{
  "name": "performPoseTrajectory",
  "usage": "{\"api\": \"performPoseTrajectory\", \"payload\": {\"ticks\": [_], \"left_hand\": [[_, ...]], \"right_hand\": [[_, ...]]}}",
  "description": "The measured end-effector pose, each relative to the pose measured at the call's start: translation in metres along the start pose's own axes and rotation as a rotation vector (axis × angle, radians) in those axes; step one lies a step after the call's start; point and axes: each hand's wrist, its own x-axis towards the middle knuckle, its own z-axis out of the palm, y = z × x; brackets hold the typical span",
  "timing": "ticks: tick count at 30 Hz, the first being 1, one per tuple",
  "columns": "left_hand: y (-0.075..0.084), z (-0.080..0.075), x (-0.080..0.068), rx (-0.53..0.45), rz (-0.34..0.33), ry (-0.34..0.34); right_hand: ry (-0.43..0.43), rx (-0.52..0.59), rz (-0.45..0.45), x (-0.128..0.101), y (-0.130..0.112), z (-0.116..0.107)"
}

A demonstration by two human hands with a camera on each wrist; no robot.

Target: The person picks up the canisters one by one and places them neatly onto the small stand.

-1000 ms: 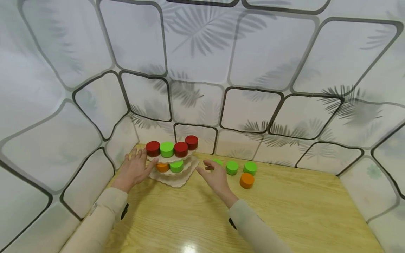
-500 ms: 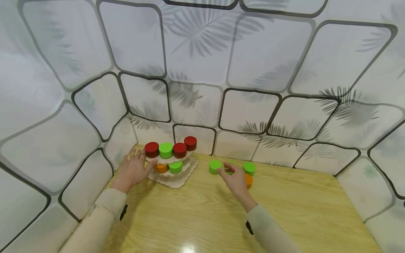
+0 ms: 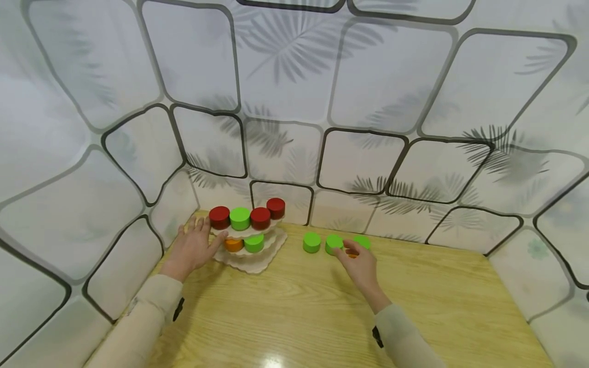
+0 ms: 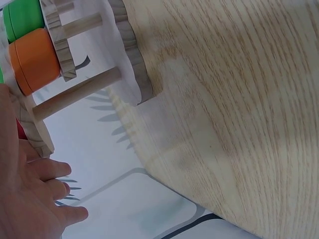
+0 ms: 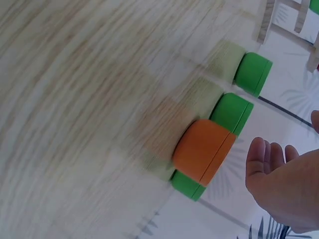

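Right hand [image 3: 361, 263] open — orange disc [image 5: 204, 149] just under its fingers, untouched.

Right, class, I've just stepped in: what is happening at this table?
A person's left hand rests against a tiered wooden stand loaded with red, green and orange discs. Their right hand, fingers open, reaches over an orange disc lying among three loose green discs on the wooden table, not gripping it yet.

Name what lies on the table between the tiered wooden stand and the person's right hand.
Two green discs on the table, seen in the head view.
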Motion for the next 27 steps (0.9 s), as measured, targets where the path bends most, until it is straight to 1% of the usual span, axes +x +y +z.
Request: {"api": "performPoseTrajectory", "payload": {"ticks": [3,10,18,23,27], "left_hand": [[0.000,0.000,0.000,-0.001,0.001,0.002],[0.000,0.000,0.000,0.000,0.001,0.003],[0.000,0.000,0.000,-0.004,-0.002,-0.003],[0.000,0.000,0.000,-0.007,-0.005,-0.007],[0.000,0.001,0.000,-0.015,-0.006,-0.005]], "right_hand": [[0.011,0.000,0.012,0.001,0.006,-0.006],[0.035,-0.045,0.047,0.001,0.014,-0.018],[0.075,-0.070,0.076,0.002,0.027,-0.026],[0.063,-0.087,0.091,0.003,0.034,-0.031],[0.022,-0.109,0.105,0.002,0.036,-0.033]]}}
